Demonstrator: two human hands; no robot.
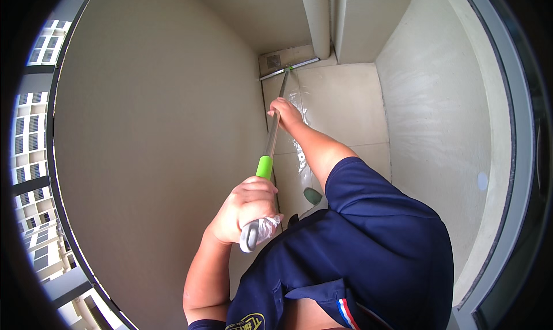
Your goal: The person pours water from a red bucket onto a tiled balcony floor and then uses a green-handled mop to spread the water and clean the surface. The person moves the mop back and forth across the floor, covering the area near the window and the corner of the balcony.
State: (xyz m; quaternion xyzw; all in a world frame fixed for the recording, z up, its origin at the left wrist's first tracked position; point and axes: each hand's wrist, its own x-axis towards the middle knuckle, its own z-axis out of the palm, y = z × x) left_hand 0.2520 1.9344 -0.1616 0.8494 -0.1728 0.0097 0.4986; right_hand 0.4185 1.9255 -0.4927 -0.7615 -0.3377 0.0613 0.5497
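A long-handled floor squeegee (271,139) runs from my body to the far end of the tiled floor (345,105). My left hand (255,204) grips its upper end, just below a lime-green sleeve; a grey hanging loop and crumpled clear plastic (268,228) stick out under the fist. Farther down the metal pole, my right hand (286,114) is closed around it. The wide squeegee head (302,65) lies across the floor, its left end close to the left wall. Shiny wet streaks (300,152) mark the tiles below the head.
A floor drain (273,61) lies just beyond the squeegee head. Beside it a pale vertical pipe (319,23) meets the floor. Plain walls (160,114) enclose the narrow space, with a railing (54,127) at far left and a grey frame (510,92) at right. Footwear (313,196) shows partly near my body.
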